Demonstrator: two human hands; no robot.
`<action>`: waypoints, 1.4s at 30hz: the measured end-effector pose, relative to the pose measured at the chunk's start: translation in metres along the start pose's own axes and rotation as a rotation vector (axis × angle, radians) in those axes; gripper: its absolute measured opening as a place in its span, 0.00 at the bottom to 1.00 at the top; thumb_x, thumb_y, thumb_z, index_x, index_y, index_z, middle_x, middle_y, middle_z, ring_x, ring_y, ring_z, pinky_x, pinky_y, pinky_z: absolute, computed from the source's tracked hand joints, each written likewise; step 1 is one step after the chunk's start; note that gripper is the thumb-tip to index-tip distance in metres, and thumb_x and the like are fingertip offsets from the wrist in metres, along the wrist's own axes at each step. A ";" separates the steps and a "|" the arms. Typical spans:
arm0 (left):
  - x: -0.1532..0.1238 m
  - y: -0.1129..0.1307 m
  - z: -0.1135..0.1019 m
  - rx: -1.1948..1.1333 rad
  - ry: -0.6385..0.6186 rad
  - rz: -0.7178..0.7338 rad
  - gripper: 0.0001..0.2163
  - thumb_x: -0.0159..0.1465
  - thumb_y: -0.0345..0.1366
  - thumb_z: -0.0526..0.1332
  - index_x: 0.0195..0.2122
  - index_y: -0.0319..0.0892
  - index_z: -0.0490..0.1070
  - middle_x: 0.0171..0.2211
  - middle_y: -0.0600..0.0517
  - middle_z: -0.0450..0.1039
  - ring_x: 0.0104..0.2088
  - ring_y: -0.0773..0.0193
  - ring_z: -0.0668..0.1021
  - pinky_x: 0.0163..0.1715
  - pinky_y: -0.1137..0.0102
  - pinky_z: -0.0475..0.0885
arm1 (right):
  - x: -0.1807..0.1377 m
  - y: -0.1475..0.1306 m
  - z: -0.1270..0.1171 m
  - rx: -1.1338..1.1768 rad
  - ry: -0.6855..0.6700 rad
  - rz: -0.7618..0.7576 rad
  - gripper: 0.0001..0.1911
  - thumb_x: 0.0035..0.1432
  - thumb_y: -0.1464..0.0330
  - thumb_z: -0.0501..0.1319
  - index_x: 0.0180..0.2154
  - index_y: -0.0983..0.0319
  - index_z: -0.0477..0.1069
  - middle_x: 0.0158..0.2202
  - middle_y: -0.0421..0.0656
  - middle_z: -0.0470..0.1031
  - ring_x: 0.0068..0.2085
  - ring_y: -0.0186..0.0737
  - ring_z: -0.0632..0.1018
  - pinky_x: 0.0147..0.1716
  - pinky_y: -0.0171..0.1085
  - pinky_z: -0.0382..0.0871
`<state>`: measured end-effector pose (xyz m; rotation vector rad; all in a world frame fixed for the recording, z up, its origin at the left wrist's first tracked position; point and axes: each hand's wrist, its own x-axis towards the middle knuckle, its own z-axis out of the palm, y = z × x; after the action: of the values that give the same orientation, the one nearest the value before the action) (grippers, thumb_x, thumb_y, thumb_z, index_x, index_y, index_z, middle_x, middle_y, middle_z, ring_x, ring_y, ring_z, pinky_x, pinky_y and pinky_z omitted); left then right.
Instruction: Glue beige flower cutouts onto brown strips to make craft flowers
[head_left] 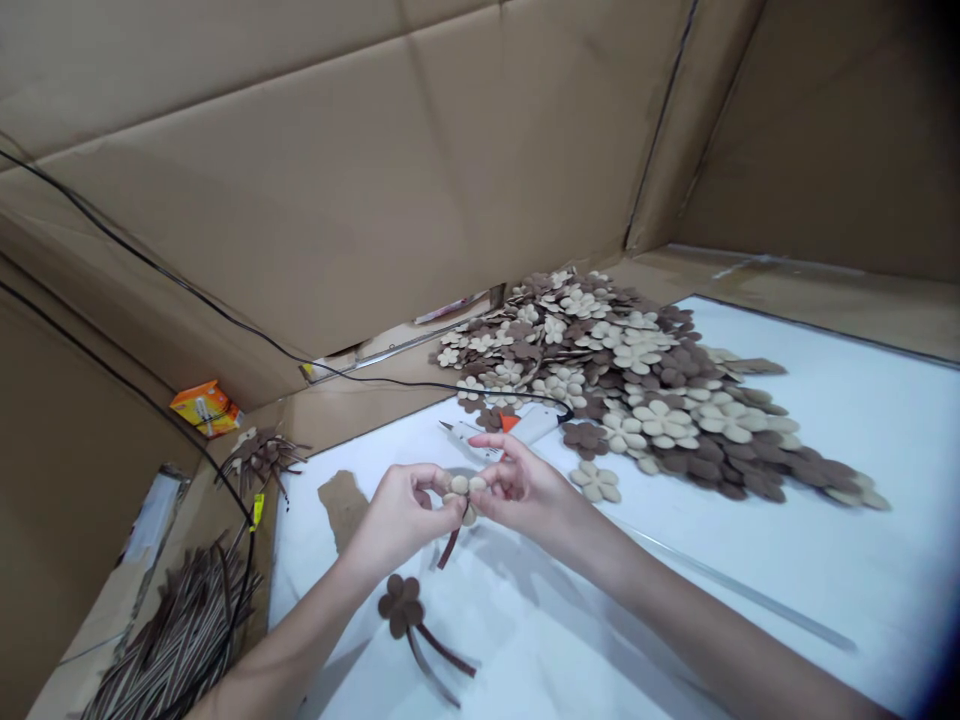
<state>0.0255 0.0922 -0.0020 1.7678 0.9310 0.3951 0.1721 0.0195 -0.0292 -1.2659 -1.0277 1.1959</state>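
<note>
Between my two hands is a small cream fabric flower with dark brown strips hanging below it. My left hand pinches its left petals with thumb and fingers. From the other side, my right hand grips the right petals, its index finger raised. Just behind my right hand lies a white glue gun with an orange part, its nozzle pointing left. On the white board nearer me rests a dark brown flower with two strips trailing from it.
A large heap of brown and cream flowers covers the back right. At left lie a bundle of strips, a smaller cluster and an orange box. A clear glue stick lies right. Black cable crosses behind; cardboard walls surround everything.
</note>
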 end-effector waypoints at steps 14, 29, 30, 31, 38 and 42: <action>-0.003 -0.004 0.009 0.031 0.026 0.009 0.05 0.50 0.34 0.60 0.23 0.37 0.67 0.16 0.60 0.57 0.15 0.76 0.55 0.14 0.78 0.48 | -0.006 -0.015 0.004 -0.156 0.076 0.050 0.26 0.45 0.69 0.57 0.47 0.61 0.54 0.27 0.37 0.66 0.27 0.34 0.63 0.29 0.36 0.57; 0.004 -0.005 0.003 -0.242 -0.012 -0.067 0.17 0.48 0.48 0.65 0.27 0.36 0.71 0.22 0.55 0.68 0.11 0.79 0.61 0.10 0.78 0.53 | -0.001 -0.003 -0.004 0.024 0.046 -0.001 0.26 0.49 0.62 0.60 0.46 0.58 0.51 0.27 0.36 0.69 0.30 0.37 0.71 0.31 0.37 0.61; 0.003 -0.004 0.003 -0.249 -0.009 -0.074 0.17 0.49 0.48 0.65 0.27 0.36 0.71 0.22 0.55 0.67 0.11 0.79 0.61 0.10 0.78 0.52 | -0.001 -0.004 -0.004 0.023 0.050 0.003 0.25 0.49 0.62 0.60 0.46 0.58 0.51 0.27 0.35 0.68 0.30 0.37 0.71 0.31 0.37 0.61; 0.003 -0.003 0.003 -0.255 -0.015 -0.084 0.17 0.50 0.48 0.64 0.26 0.36 0.71 0.21 0.56 0.66 0.11 0.79 0.61 0.10 0.78 0.51 | -0.001 -0.005 -0.004 0.022 0.055 0.002 0.25 0.50 0.63 0.60 0.46 0.58 0.51 0.26 0.35 0.68 0.30 0.37 0.71 0.32 0.37 0.61; 0.000 0.008 -0.002 -0.242 -0.055 -0.081 0.18 0.52 0.49 0.62 0.27 0.36 0.70 0.16 0.57 0.64 0.11 0.78 0.59 0.12 0.78 0.48 | -0.003 -0.009 -0.003 -0.004 0.049 -0.039 0.23 0.52 0.64 0.58 0.47 0.58 0.52 0.26 0.35 0.66 0.31 0.37 0.72 0.33 0.39 0.63; 0.003 0.006 -0.001 -0.205 -0.054 -0.058 0.20 0.48 0.51 0.64 0.27 0.35 0.70 0.22 0.53 0.69 0.13 0.78 0.61 0.12 0.78 0.53 | -0.006 -0.008 -0.002 -0.057 0.031 -0.091 0.21 0.55 0.63 0.57 0.48 0.58 0.53 0.27 0.35 0.66 0.32 0.37 0.72 0.34 0.38 0.64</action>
<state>0.0292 0.0940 0.0036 1.5542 0.8691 0.3893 0.1739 0.0137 -0.0213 -1.2648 -1.0918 1.0810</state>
